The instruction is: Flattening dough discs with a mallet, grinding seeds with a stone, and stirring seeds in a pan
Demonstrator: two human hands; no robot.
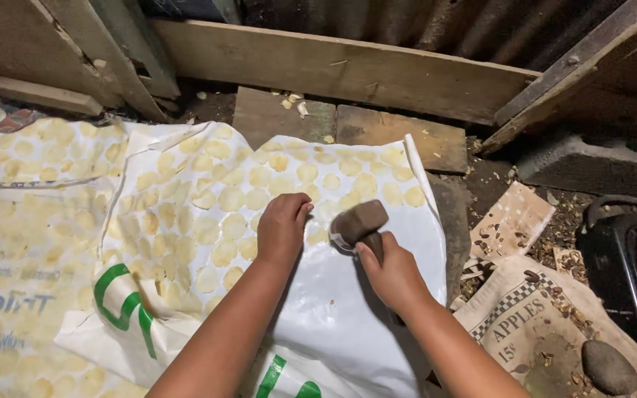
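- A white plastic sheet [377, 309] lies spread on the ground, covered on its left part with rows of flattened pale yellow discs [208, 214].
- The left hand [283, 227] presses down, fingers curled, on the sheet beside the discs (whether it pinches anything, I cannot tell).
- The right hand [392, 274] grips a wooden mallet [359, 222], its head raised just above the sheet.
- A printed sack [540, 332] with a grey stone [608, 366] lies at right.

**Rough shed floor used for food work**

Makeshift outbuilding, not a fitted kitchen. Corrugated metal wall [422, 22] behind rough timber planks [340, 70]. Dirt floor [495, 184] littered with scraps. White plastic sheets [348, 309] spread on the ground, covered edge to edge with pale flattened discs [230, 197]. Concrete block [591, 166] and printed sack [547, 332] at right.
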